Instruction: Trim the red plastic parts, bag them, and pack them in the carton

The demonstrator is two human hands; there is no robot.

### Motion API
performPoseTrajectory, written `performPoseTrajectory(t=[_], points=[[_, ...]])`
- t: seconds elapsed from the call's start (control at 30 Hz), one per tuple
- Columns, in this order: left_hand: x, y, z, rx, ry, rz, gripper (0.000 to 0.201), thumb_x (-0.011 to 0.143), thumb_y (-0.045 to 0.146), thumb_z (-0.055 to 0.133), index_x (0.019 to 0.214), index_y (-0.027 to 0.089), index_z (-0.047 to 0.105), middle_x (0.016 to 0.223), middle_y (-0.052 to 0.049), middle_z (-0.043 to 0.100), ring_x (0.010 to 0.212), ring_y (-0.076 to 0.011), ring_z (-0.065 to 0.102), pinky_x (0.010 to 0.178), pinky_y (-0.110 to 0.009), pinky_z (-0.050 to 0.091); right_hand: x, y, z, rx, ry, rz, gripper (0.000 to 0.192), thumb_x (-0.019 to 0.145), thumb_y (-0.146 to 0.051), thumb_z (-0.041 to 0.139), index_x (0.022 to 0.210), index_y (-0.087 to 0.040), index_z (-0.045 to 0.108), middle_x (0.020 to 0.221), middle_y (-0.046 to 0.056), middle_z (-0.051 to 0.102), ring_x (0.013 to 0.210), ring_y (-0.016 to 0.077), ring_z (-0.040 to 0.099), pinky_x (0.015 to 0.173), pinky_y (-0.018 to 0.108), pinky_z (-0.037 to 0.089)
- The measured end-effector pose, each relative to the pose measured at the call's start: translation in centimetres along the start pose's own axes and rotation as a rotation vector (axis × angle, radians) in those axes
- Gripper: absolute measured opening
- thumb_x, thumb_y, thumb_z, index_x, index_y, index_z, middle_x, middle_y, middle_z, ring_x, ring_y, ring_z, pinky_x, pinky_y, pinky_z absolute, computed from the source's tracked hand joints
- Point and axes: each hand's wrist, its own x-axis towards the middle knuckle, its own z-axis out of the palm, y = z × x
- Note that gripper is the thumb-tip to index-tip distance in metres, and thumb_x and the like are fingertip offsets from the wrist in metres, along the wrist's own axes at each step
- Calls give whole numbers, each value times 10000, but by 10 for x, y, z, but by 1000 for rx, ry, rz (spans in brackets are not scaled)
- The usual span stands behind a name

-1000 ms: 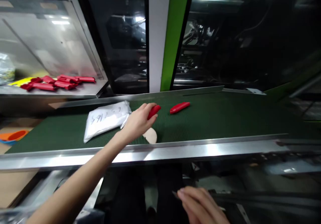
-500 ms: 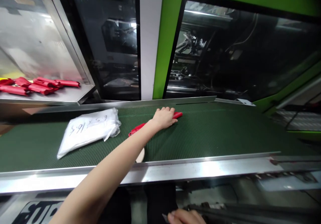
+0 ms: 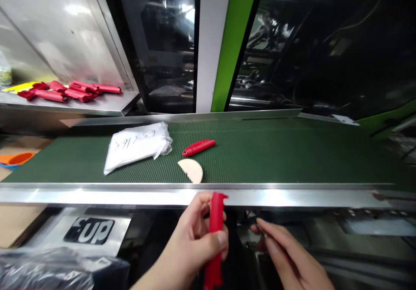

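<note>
My left hand (image 3: 203,233) is wrapped round a long red plastic handle-like part (image 3: 216,216), held roughly upright in front of the conveyor's near rail. To its right, my right hand (image 3: 286,251) is closed in a pinch on a small thin blade (image 3: 261,231), mostly hidden by the fingers. On the green conveyor belt (image 3: 276,151) lies another red plastic part (image 3: 199,147), with a hole at one end. Nearer the rail is a pale half-round disc (image 3: 192,170). A white plastic packet (image 3: 138,147) with handwritten marks rests to their left.
Several red parts (image 3: 78,91) lie on a metal shelf (image 3: 110,103) at the left. The metal rail (image 3: 146,194) runs along the belt's near edge. Behind stands a green-framed machine (image 3: 232,43). Orange and blue round items (image 3: 19,158) are at far left; dark plastic wrapping (image 3: 58,270) is below.
My left hand has picked up a red part from the belt and drawn it back towards me. My right hand has risen further into view with the blade. The view has shifted.
</note>
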Motion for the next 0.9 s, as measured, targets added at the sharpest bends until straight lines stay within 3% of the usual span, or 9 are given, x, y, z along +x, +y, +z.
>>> performPoseTrajectory(t=[0.07, 0.13, 0.23, 0.3, 0.4, 0.57, 0.9], points=[[-29, -18, -7, -145, 124, -88, 344, 773, 288, 702, 1054, 235, 510, 967, -16, 526, 584, -69, 469, 502, -207, 367, 13, -13, 1, 19, -87, -75, 312, 932, -124, 514, 1207, -214, 630, 1121, 51, 704, 918, 134, 709, 782, 170, 589], [-48, -27, -12, -158, 225, -117, 342, 769, 275, 696, 1057, 226, 518, 1007, -32, 555, 556, -62, 472, 481, -199, 354, 23, -31, 9, 43, -140, -161, 346, 923, -66, 490, 1222, -190, 612, 1141, 58, 685, 988, 128, 677, 858, 204, 571], [-70, -27, -15, -119, 341, -122, 367, 773, 299, 721, 1082, 230, 536, 1047, -33, 577, 561, -62, 494, 509, -203, 391, 31, -57, 26, 81, -198, -278, 379, 889, 10, 488, 1219, -135, 604, 1095, 72, 684, 1014, 140, 637, 895, 265, 541], [-81, -24, -17, -118, 382, -139, 351, 787, 332, 729, 1072, 221, 557, 953, -20, 584, 569, -67, 485, 521, -199, 397, 32, -70, 34, 87, -231, -322, 378, 875, 38, 495, 1205, -109, 607, 1079, 80, 681, 1002, 145, 622, 894, 287, 524], [-94, -21, -19, -185, 402, -140, 277, 835, 364, 671, 1036, 191, 591, 855, -25, 574, 570, -80, 466, 503, -194, 375, 31, -82, 40, 76, -261, -349, 375, 868, 53, 507, 1198, -93, 612, 1092, 92, 667, 1016, 155, 601, 894, 308, 505], [-104, -24, -24, -311, 394, -94, 225, 927, 353, 486, 1014, 187, 609, 975, -57, 575, 611, -106, 477, 482, -209, 357, 31, -93, 41, 52, -314, -380, 381, 874, 40, 526, 1223, -95, 593, 1117, 101, 645, 1024, 172, 579, 873, 341, 491], [-111, -24, -27, -282, 387, -102, 224, 926, 335, 487, 1015, 167, 605, 859, -53, 576, 585, -102, 458, 498, -215, 364, 27, -98, 42, 2, -344, -434, 386, 867, 37, 540, 1229, -90, 586, 1113, 113, 650, 971, 197, 585, 801, 369, 484]])
